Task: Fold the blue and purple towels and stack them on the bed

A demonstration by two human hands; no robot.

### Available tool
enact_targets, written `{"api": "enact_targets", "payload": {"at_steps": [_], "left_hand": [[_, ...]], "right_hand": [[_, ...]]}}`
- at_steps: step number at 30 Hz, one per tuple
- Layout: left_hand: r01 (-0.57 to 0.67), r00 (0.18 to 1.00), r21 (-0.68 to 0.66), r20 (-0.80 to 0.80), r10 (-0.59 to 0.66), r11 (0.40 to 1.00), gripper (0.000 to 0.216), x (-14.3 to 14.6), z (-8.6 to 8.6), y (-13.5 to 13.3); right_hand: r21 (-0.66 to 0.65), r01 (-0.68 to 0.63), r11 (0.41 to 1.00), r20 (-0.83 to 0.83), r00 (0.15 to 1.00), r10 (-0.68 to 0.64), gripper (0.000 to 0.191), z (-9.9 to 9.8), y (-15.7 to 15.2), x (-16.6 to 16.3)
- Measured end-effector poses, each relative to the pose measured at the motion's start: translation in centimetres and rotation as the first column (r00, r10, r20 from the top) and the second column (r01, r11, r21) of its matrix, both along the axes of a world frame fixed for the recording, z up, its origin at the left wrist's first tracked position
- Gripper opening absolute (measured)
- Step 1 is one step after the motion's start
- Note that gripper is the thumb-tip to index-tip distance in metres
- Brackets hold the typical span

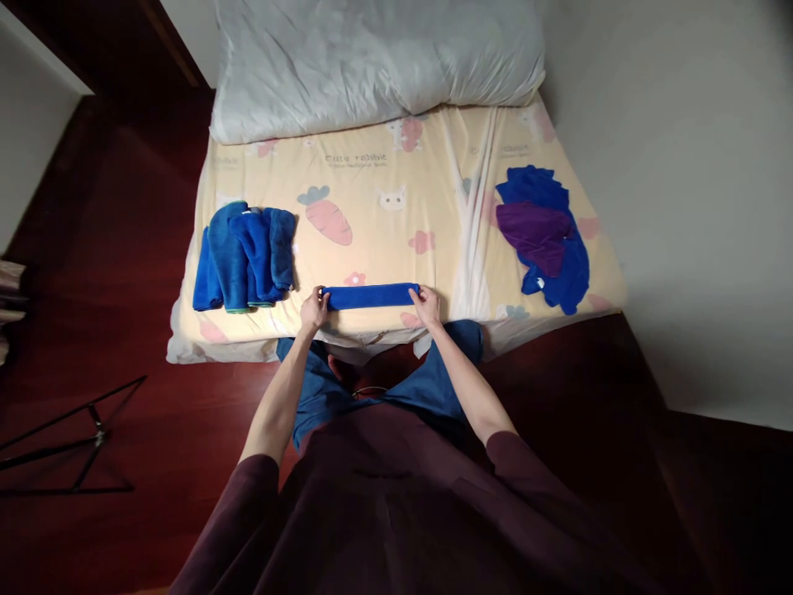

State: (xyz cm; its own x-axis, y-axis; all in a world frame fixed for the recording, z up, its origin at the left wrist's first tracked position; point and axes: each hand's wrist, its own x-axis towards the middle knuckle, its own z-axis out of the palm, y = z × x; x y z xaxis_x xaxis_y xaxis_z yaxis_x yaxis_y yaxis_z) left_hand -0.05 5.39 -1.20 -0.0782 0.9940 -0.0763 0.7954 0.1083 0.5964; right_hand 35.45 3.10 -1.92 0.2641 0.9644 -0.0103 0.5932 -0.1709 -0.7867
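Observation:
A blue towel (370, 297), folded into a long narrow strip, lies along the near side of the bed between my hands. My left hand (315, 308) is closed on its left end, thumb and fingers pinching the edge. At the right end, my right hand (426, 306) grips it the same way. To the left sits a row of folded and rolled blue towels (244, 258). Over on the right lies a loose heap of blue towels (573, 260), with a crumpled purple towel (534, 234) on top.
The bed (372, 223) has a yellow sheet with carrots and rabbits. A grey-white quilt (377, 62) is bunched across its far part. A white wall (694, 207) rises on the right. Black tripod legs (96, 434) stand on the dark red floor at left.

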Motion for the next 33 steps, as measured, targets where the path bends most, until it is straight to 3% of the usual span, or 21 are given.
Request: {"api": "enact_targets", "payload": {"at_steps": [5,9,12,15,18,23,27,29,31,32,33], "left_hand": [[-0.059,0.996,0.032,0.071,0.056,0.998,0.038,0.7,0.2,0.0],[-0.073,0.997,0.194,0.003,0.074,0.978,0.048,1.8,0.9,-1.6],[0.167,0.985,0.285,-0.082,-0.15,0.944,0.05,3.2,1.4,-3.5],[0.431,0.902,0.262,-0.091,-0.423,0.863,0.052,4.7,1.2,-4.8],[0.468,0.883,0.231,-0.099,-0.458,0.853,0.055,5.5,0.5,-5.0],[0.46,0.887,0.21,-0.078,-0.454,0.863,0.057,5.3,-0.2,-3.6],[0.393,0.913,0.214,0.026,-0.407,0.894,0.053,5.5,0.3,-3.3],[0.27,0.94,0.221,0.15,-0.306,0.937,0.046,5.9,0.6,-4.2],[0.035,0.935,0.169,0.343,-0.092,0.985,0.035,6.4,0.9,-5.5],[-0.104,0.883,0.087,0.466,0.052,0.991,0.028,6.7,1.0,-6.1],[-0.233,0.772,-0.05,0.598,0.216,0.971,0.022,6.9,1.1,-6.7]], "right_hand": [[-0.016,0.056,0.998,0.094,0.994,-0.054,0.042,0.1,0.3,-1.0],[0.085,-0.038,0.996,0.252,0.968,0.015,0.048,1.0,-0.5,-1.6],[0.108,-0.219,0.97,0.411,0.898,0.157,0.049,1.8,-1.4,-2.2],[0.041,-0.453,0.89,0.505,0.778,0.373,0.051,2.0,-2.0,-3.0],[-0.042,-0.54,0.84,0.525,0.704,0.479,0.054,1.6,-2.1,-3.3],[-0.111,-0.533,0.839,0.52,0.688,0.505,0.054,1.3,-1.7,-3.0],[-0.147,-0.514,0.845,0.488,0.705,0.514,0.048,2.3,-0.4,-3.1],[-0.183,-0.51,0.841,0.459,0.712,0.532,0.045,3.1,0.8,-3.0],[-0.222,-0.522,0.824,0.432,0.705,0.563,0.041,3.9,2.4,-2.5],[-0.24,-0.528,0.815,0.427,0.696,0.577,0.04,4.3,3.3,-2.1],[-0.263,-0.532,0.805,0.424,0.686,0.591,0.04,4.6,4.3,-1.7]]}}
